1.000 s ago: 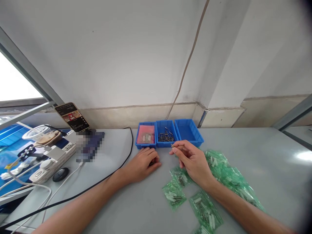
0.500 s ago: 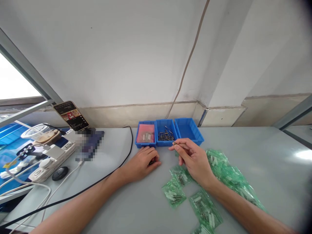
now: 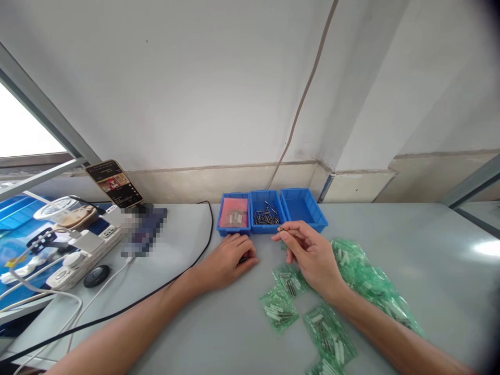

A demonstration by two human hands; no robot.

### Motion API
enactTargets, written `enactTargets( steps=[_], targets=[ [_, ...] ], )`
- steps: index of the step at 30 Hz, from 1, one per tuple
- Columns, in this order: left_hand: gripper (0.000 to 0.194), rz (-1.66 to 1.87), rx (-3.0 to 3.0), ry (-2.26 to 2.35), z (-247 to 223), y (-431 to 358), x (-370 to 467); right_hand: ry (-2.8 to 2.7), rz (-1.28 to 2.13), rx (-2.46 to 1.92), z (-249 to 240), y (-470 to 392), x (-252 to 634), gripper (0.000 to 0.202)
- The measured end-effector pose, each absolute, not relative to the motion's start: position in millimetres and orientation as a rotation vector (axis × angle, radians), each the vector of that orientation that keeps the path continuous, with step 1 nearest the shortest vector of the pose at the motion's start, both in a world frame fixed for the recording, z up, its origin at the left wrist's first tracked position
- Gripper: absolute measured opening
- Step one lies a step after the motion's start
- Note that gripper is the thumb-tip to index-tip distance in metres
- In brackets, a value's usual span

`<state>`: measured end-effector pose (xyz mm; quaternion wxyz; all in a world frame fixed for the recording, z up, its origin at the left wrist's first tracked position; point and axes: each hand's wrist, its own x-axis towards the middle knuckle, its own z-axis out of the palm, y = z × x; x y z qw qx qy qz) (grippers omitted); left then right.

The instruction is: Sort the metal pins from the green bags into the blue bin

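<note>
My left hand (image 3: pixel 230 260) rests on the table just in front of the blue bins, its fingers curled. Something small and dark shows beneath them, too hidden to name. Thumb and forefinger of my right hand (image 3: pixel 310 255) pinch a small metal screw (image 3: pixel 280 229) near the front of the middle bin. That middle blue bin (image 3: pixel 269 229) holds many loose metal screws (image 3: pixel 266 216). To its left, another blue bin (image 3: pixel 234 231) contains a pink sheet and a small clear bag (image 3: pixel 235 219) of parts. Under and beside my right forearm lie green plastic bags (image 3: pixel 279 311) with screws and white plugs inside.
A third blue bin (image 3: pixel 300 207) stands at the right. More green bags (image 3: pixel 367 281) are heaped right of my wrist. At left are a propped phone (image 3: pixel 114 183), a power strip (image 3: pixel 64 276), a round black object (image 3: pixel 96 276) and a black cable (image 3: pixel 156 289) passing beneath my left forearm.
</note>
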<state>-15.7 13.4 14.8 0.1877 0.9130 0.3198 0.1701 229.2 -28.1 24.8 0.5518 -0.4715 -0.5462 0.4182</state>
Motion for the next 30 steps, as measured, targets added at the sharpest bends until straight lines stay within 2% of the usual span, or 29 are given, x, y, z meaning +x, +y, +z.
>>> enactTargets(
  steps=[9, 22, 30],
  targets=[
    [0.018, 0.502, 2.572, 0.894, 14, 14, -16, -1.28, 0.975, -1.118, 26, -32, 227, 0.028],
    [0.02, 0.48, 2.568, 0.908, 15, 13, -16, -1.328, 0.851, -1.111, 31, -39, 226, 0.017],
    [0.02, 0.479, 2.568, 0.903, 15, 14, -16, -1.353, 0.812, -1.132, 33, -42, 225, 0.019]
  ],
)
